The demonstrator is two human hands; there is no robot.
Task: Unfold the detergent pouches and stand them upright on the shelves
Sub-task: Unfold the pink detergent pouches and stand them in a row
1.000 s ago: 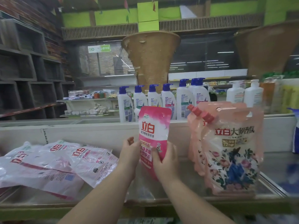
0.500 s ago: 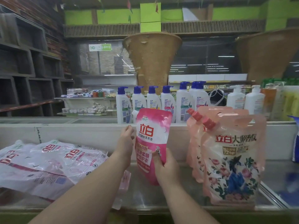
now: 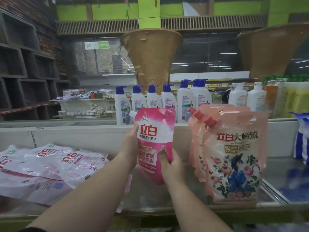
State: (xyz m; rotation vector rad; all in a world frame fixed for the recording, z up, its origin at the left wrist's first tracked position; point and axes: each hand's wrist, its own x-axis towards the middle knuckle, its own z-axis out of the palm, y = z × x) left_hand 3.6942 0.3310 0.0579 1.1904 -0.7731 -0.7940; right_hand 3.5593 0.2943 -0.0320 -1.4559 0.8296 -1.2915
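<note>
Pink pouch point(image 3: 154, 143) upright between both hands
Left hand point(image 3: 131, 144) grips its side, right hand point(image 3: 172, 163) pinches lower edge; label "立白"

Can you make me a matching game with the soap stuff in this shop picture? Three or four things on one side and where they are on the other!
Things:
1. pink pouch
2. flowery pouch
3. flat pouches
4. pump bottles

Places:
A. lying in a pile on the left
B. held in both hands
C. lined up on the ledge behind
D. standing upright on the right

Pairs: 1-B, 2-D, 3-A, 4-C
</note>
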